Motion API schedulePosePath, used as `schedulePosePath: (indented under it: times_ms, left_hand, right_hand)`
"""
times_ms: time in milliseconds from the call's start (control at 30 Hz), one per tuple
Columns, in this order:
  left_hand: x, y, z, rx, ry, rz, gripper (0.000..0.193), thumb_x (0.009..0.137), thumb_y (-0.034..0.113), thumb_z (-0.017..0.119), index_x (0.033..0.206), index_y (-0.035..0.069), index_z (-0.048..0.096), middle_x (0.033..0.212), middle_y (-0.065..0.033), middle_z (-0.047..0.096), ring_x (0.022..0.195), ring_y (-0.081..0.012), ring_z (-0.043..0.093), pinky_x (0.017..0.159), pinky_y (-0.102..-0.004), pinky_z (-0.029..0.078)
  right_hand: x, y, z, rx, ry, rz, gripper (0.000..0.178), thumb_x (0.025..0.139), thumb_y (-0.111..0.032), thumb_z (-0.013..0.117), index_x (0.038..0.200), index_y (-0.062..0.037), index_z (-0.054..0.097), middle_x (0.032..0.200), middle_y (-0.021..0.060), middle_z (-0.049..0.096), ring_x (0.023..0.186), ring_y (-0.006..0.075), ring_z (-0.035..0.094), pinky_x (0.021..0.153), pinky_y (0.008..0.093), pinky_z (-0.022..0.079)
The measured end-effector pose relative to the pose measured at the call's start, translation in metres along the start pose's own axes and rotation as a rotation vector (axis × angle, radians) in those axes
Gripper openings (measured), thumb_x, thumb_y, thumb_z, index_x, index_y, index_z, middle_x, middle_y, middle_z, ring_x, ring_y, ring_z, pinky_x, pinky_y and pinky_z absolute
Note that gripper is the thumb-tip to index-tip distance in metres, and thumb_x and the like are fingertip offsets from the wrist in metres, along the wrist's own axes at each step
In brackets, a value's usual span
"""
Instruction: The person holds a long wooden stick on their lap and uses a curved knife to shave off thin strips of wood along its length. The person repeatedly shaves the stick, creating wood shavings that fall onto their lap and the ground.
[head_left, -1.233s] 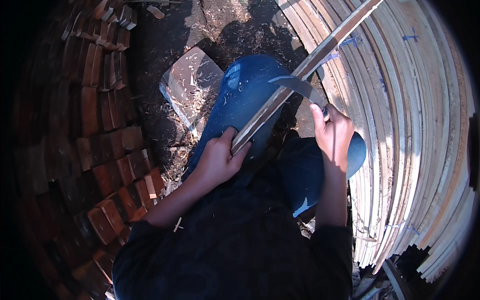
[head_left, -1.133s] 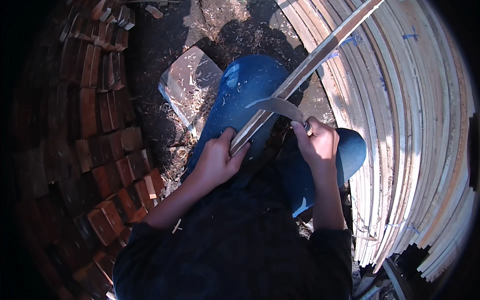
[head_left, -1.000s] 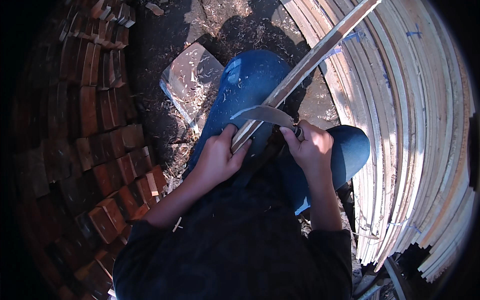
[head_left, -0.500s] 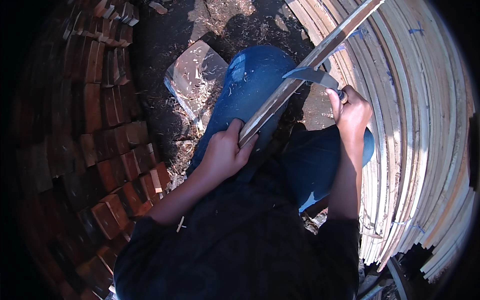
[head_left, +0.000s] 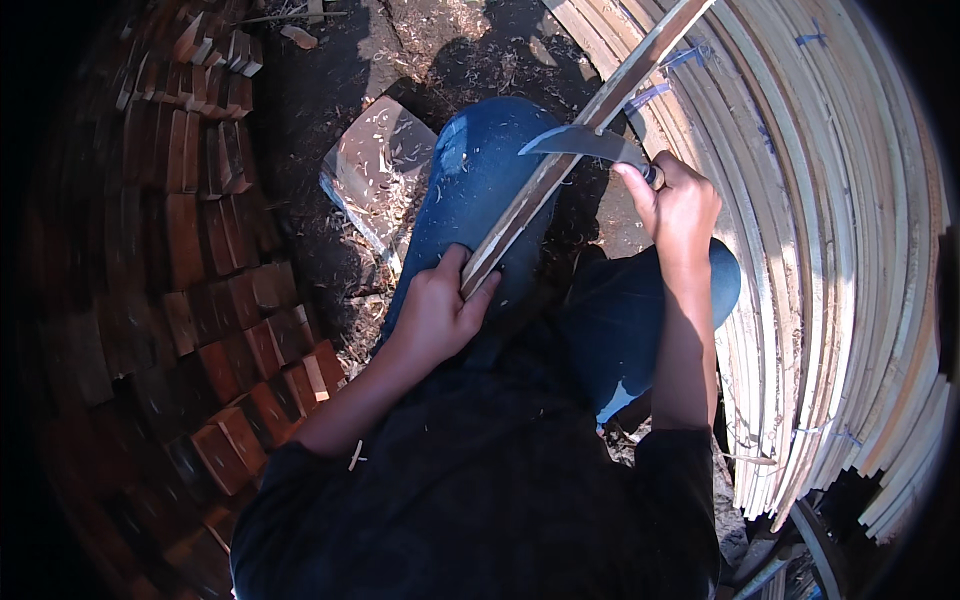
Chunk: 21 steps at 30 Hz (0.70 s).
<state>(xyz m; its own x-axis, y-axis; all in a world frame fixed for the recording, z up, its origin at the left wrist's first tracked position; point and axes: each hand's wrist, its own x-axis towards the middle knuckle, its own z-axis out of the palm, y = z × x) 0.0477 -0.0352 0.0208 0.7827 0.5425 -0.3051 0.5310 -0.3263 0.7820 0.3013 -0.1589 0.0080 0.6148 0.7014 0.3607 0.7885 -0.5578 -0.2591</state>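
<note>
A long wooden strip (head_left: 538, 190), brown along its middle with pale edges, slants from my lap up past the top right. My left hand (head_left: 440, 310) is closed around its near end, by my raised knee. In my right hand (head_left: 680, 205) is the handle of a curved knife (head_left: 590, 143). The broad blade lies across the strip, its tip pointing left, and seems to touch the wood. Whether the edge bites into it I cannot tell. Curled shavings cling to my jeans (head_left: 480, 165).
Bundled pale wooden strips (head_left: 800, 250), tied with blue string, fill the right side. Stacked reddish-brown blocks (head_left: 225, 370) rise on the left. A flat slab (head_left: 378, 150) strewn with shavings lies left of my knee. Wood shavings litter the dark ground (head_left: 330, 75).
The strip, both hands and the knife have shifted a little left in the picture. The blade still crosses the strip, with more of its tip now past the left side. Both grips stay the same.
</note>
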Motion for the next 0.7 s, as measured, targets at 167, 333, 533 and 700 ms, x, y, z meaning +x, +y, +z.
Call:
schedulePosePath:
  times_ms: [167,333,533,700]
  left_hand:
    - [0.000,0.003,-0.002,-0.039,-0.030,-0.060,0.022,0.088,0.015,0.065,0.087,-0.003,0.052,0.053,-0.0186,0.053,0.051,-0.0349,0.062,0.048,-0.0392,0.045]
    - [-0.001,-0.005,0.001,-0.050,-0.010,-0.001,0.025,0.089,0.018,0.065,0.083,-0.002,0.050,0.052,-0.0187,0.052,0.051,-0.0354,0.062,0.048,-0.0401,0.044]
    - [0.003,0.005,-0.002,-0.045,-0.038,-0.034,0.025,0.089,0.017,0.065,0.083,-0.002,0.049,0.051,-0.0182,0.051,0.050,-0.0341,0.061,0.047,-0.0386,0.043]
    - [0.004,-0.001,0.000,-0.052,-0.018,-0.016,0.026,0.088,0.017,0.066,0.083,-0.003,0.049,0.051,-0.0183,0.051,0.049,-0.0332,0.061,0.047,-0.0385,0.042]
  right_hand:
    - [-0.020,-0.020,0.006,0.105,-0.063,0.093,0.054,0.080,-0.056,0.069,0.062,-0.0072,0.055,0.050,0.0106,0.055,0.047,0.0307,0.060,0.045,0.0385,0.047]
    - [-0.023,-0.031,0.007,0.156,-0.111,0.103,0.056,0.077,-0.057,0.071,0.059,-0.0076,0.053,0.052,0.0100,0.057,0.048,0.0304,0.060,0.045,0.0394,0.048]
    - [-0.028,-0.027,0.006,0.163,-0.072,0.032,0.046,0.081,-0.045,0.073,0.070,-0.0019,0.063,0.054,0.0161,0.056,0.054,0.0349,0.061,0.052,0.0408,0.048]
    - [0.008,0.010,0.006,-0.079,0.075,-0.063,0.051,0.078,-0.052,0.073,0.064,-0.0061,0.058,0.048,0.0106,0.053,0.046,0.0289,0.060,0.045,0.0386,0.049]
